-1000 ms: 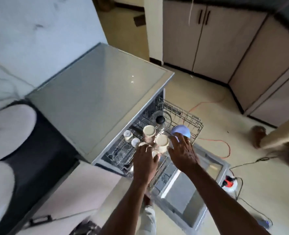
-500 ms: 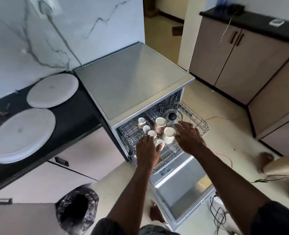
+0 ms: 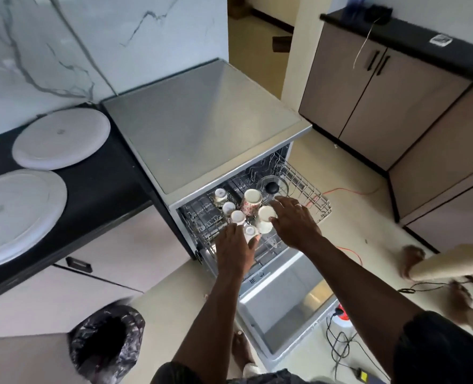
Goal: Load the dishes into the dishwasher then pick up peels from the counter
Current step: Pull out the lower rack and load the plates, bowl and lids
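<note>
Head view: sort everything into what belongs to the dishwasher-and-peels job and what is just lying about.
Job: dishwasher rack, upturned cups, glass lid, two white plates on the black counter, lined bin (likely for peels).

Lying about: orange cable, black cables, brown cabinets.

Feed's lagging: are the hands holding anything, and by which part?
Right hand holds nothing, fingers spread. Left hand touches a small cup at its side; grip cannot be told.

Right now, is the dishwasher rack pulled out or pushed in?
Pulled out. The rack sticks out past the dishwasher front, above the open door, with upturned cups sitting in it.
</note>
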A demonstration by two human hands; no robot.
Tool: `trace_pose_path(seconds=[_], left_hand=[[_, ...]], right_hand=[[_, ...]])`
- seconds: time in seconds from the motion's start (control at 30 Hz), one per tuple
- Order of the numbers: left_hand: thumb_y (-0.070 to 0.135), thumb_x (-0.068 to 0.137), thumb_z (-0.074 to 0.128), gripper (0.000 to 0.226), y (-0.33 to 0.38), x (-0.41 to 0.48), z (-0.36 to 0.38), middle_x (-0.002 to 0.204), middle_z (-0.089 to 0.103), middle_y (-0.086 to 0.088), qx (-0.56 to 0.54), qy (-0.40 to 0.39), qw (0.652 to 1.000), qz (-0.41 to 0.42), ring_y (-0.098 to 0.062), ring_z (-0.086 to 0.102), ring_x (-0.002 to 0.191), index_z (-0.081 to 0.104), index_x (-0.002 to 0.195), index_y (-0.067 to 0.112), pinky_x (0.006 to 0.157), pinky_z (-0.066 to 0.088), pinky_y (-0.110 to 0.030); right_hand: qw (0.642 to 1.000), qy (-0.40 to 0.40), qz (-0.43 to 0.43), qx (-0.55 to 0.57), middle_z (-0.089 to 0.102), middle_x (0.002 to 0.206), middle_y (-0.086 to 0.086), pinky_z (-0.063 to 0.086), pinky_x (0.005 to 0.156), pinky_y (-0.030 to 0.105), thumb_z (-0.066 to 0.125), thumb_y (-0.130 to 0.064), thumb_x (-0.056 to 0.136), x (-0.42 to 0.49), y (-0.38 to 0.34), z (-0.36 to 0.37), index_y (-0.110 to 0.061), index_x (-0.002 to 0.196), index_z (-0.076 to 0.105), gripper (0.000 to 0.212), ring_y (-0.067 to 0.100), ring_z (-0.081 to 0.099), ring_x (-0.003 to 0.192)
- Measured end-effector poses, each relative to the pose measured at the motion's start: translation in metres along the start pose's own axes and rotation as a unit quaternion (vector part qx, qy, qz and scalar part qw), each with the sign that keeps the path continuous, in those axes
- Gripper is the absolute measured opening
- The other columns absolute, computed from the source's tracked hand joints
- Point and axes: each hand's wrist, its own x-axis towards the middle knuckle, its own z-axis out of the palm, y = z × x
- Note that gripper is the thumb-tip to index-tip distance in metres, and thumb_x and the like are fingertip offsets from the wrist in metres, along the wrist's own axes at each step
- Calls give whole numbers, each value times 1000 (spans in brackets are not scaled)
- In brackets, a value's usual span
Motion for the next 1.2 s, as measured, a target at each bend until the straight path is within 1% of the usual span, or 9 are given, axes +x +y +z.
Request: trace_pose_path(seconds=[0.1,0.23,0.47,0.57,0.63,0.77,0.87,0.97,1.2], left_hand=[[47,94,61,54,-6,-3,2,131,61,-12,2,-24,1000,-19,-30,52,122,56,131,8,103,43,-44],[46,93,64,54,-8,-6,5,130,62,-13,16,-18,999,-29,-30,54,122,57,129,7,105,43,-44],[51,94,61,59,5,-3,19,142,55,-11,50,-35,996,-68,-31,46,133,52,136,11,111,39,-46],[53,94,59,62,18,-5,30,146,53,-12,55,-44,994,-86,-33,42,137,50,140,12,114,35,-44],[51,94,60,60,32,-8,38,142,54,-16,46,-60,992,-106,-36,43,134,52,137,9,111,36,-43],[43,94,62,51,56,-19,68,134,56,-15,6,-114,981,-159,-35,49,126,54,132,10,102,45,-45],[36,95,63,47,70,-28,100,135,54,-13,-9,-137,974,-181,-33,50,124,53,134,12,98,48,-46],[31,94,66,48,79,-27,135,138,51,-12,-13,-125,972,-197,-33,50,125,51,136,13,95,50,-47],[22,98,58,23,75,-30,189,119,59,-9,-7,-70,977,-201,-30,53,115,61,119,13,78,56,-48]], right_hand=[[1000,-4,-8,11,42,154,10,37,109,46,50,-30,103,1,-3,9,-16,147,46,47,32,37,142],[999,-7,-32,11,42,155,7,38,106,46,51,-27,102,-4,1,16,-17,150,43,50,31,38,141],[998,-30,-41,41,44,153,11,45,102,53,58,-20,97,14,43,35,-15,144,49,48,36,42,137],[996,-78,-32,34,51,145,14,47,100,50,52,-22,100,25,72,48,-13,140,54,41,37,49,131],[990,-137,-16,31,55,138,16,48,100,46,50,-26,101,29,96,57,-14,140,54,41,38,53,125],[983,-163,-54,61,59,129,22,48,97,48,64,-31,95,26,152,80,-10,133,60,43,41,56,121],[978,-193,-78,27,55,137,21,46,102,50,70,-31,91,23,192,99,-11,137,58,52,40,52,127],[977,-160,-141,12,53,138,22,52,92,52,74,-26,86,24,222,123,-14,135,59,53,44,56,119],[970,-68,-228,48,55,129,20,57,82,49,70,-10,87,47,234,154,-10,131,61,45,42,57,114]])
